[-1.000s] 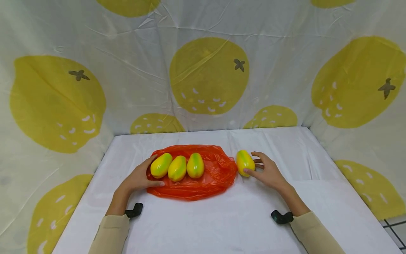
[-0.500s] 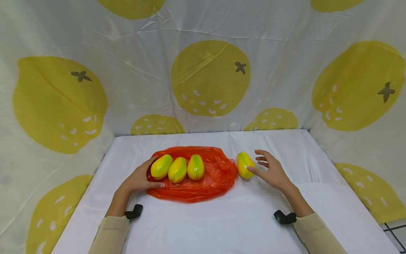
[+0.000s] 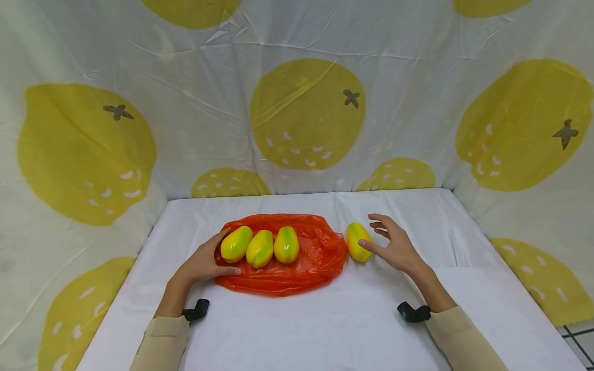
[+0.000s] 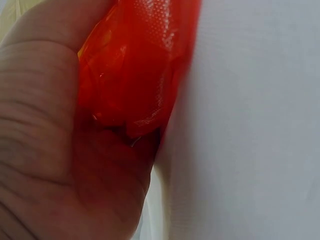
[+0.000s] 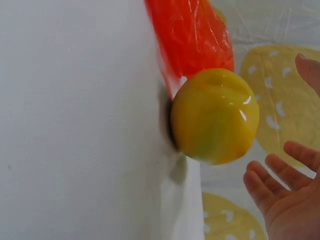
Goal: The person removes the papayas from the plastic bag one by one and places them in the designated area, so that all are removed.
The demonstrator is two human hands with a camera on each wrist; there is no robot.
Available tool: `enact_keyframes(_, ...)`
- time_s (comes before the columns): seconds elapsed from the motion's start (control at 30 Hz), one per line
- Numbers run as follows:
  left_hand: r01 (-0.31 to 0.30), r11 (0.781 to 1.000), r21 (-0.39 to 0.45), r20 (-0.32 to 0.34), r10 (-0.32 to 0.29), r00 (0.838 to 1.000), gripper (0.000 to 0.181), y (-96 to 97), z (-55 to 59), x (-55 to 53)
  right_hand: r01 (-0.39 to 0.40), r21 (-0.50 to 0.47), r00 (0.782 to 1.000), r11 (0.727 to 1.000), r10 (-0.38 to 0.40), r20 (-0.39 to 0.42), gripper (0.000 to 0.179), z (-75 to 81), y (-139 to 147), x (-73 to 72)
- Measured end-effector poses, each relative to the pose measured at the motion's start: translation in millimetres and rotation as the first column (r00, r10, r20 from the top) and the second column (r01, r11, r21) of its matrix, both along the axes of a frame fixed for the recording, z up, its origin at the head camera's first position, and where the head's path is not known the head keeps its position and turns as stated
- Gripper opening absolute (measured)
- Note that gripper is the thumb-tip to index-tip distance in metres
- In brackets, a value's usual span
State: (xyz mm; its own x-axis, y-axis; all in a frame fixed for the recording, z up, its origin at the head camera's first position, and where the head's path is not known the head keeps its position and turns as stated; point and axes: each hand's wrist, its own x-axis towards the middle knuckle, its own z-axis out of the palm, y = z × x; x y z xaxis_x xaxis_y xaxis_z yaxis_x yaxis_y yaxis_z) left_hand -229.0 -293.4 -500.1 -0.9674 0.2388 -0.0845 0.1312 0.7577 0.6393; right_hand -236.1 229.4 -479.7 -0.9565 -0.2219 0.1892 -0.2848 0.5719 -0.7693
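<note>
Three glossy yellow-green papayas [image 3: 260, 249] lie in a row on a red plastic bag [image 3: 320, 257] spread on the table. My left hand [image 3: 201, 263] grips the bag's left end, its thumb laid along the front; in the left wrist view, red plastic [image 4: 130, 65] sits against the palm. A separate papaya [image 3: 356, 239] lies on the cloth just off the bag's right end. Beside it my right hand [image 3: 396, 247] has its fingers spread, and the thumb overlaps the fruit in the head view. The right wrist view shows a gap between the fingers and this papaya [image 5: 215, 117].
White cloth [image 3: 297, 330] covers the table. A lemon-print curtain [image 3: 185, 123] hangs behind it and along both sides. Black wrist cameras [image 3: 197, 310] sit on both forearms. Floor tiles [image 3: 577, 337] show at the lower right.
My right hand drew away from the separate papaya to the right, then shifted slightly back leftward with its fingers raised. Left hand, bag and papayas have stayed in place.
</note>
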Motion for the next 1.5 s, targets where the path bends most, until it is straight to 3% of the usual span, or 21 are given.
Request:
enact_keyframes(0.3,-0.001,1.0,-0.005,-0.012,0.001,1.0,0.126,0.9,-0.7,0.5,-0.027,-0.023,0.999,0.999,0.026,-0.029,0.08,11.7,-16,-2.8)
enact_keyframes(0.67,0.001,1.0,0.003,-0.015,-0.001,1.0,0.125,0.4,-2.5,-0.7,-0.052,-0.048,0.998,0.997,0.05,-0.05,0.077,13.9,-36,-4.4)
enact_keyframes(1.5,0.009,1.0,0.004,-0.018,-0.009,1.0,0.126,0.3,-2.8,-1.8,-0.129,-0.106,0.991,0.986,0.133,0.033,0.08,16.5,-85,-0.8)
